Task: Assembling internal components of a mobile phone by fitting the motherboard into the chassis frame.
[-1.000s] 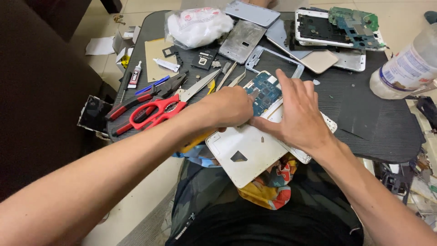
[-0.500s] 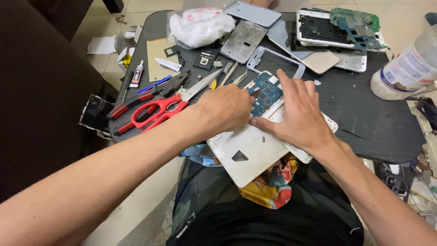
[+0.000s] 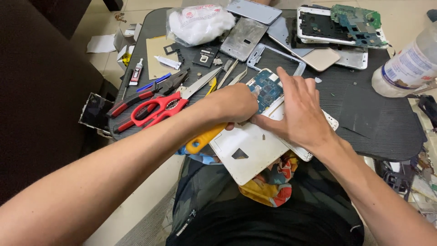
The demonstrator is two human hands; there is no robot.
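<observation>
Nearest: white back cover (image 3: 249, 152) lying flat, overhanging the near edge of the dark tabletop (image 3: 382, 118) above the lap, small screw resting on it. Left hand (image 3: 233, 104) fisted, fingers clamped on a yellow-handled tool (image 3: 204, 139), handle end sticking out toward the lap, tip hidden under the hand. Right hand (image 3: 298, 111) palm down, fingers spread and pressing on the opened white phone (image 3: 325, 119), index stretched along the blue circuit board (image 3: 266, 89); thumb touching the left hand's knuckles. Phone at the tabletop's near edge, partly on top of the white back cover, board end pointing away. Left of hands: red-handled scissors (image 3: 154, 107) beside red-handled pliers (image 3: 136, 98), blue pen (image 3: 154, 83), tweezers (image 3: 227, 73) just beyond the left hand. Further out: empty phone frame (image 3: 275, 57), grey metal plate (image 3: 243, 38), glue tube (image 3: 136, 72) at the left edge, plastic bag of white cotton (image 3: 200, 23), gold back cover (image 3: 321, 58). Far right: second white phone frame (image 3: 318, 25) with green circuit board (image 3: 357, 18) on it, clear plastic bottle (image 3: 405, 66) at the right edge
</observation>
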